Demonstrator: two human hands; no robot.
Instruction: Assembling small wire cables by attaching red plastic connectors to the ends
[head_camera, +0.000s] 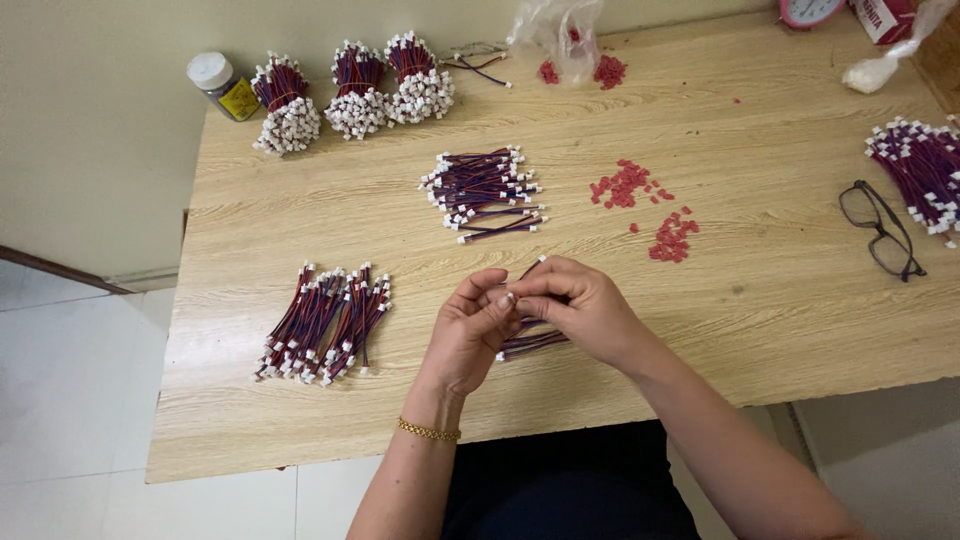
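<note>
Wire leads (530, 343): lying bunched under both hands, on the wooden table (760, 330).
Left hand (468, 327): fingers pinching 1 lead's white connector.
Right hand (582, 308): fingertips pinching the same lead.

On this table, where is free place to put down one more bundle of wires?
Bare wood lies right of the hands, between the red pieces, the glasses and the table's near edge; also between the flat wire pile and tied bundles. The centre and back edge are crowded.
</note>
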